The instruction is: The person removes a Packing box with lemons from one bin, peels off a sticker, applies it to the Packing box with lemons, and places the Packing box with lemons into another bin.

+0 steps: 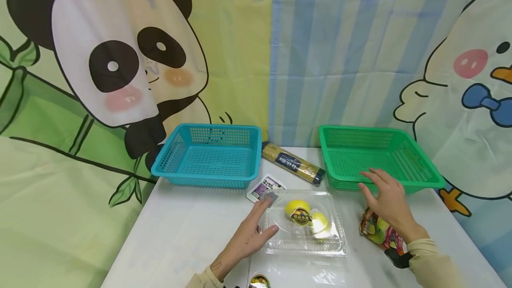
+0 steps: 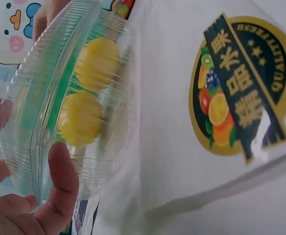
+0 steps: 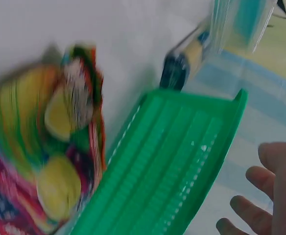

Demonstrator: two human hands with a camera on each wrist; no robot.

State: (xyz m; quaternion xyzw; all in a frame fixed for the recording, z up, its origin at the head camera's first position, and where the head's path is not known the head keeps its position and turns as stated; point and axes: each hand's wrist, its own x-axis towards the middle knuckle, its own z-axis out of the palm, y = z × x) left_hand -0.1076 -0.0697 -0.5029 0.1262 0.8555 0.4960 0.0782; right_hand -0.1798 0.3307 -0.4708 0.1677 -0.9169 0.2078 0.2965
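A clear plastic clamshell box (image 1: 306, 243) with two yellow lemons (image 1: 298, 208) inside sits in the middle of the table, a round fruit label on its lid. My left hand (image 1: 249, 234) lies over its left edge, fingers extended toward the far corner and thumb above the lid. In the left wrist view the thumb (image 2: 63, 169) lies against the box's side. My right hand (image 1: 387, 197) hovers with loosely spread fingers, holding nothing, near the front rim of the green basket (image 1: 360, 179). Below that hand lies a colourful fruit-printed bag (image 1: 378, 229), partly hidden by the wrist.
A blue basket (image 1: 208, 180) stands at the back left. Between the baskets lies a pasta packet (image 1: 294, 162). A purple-and-white pack (image 1: 264, 186) lies behind the box. Toward the front edge is a clear plastic piece (image 2: 167, 171) with a fruit label (image 2: 241, 88).
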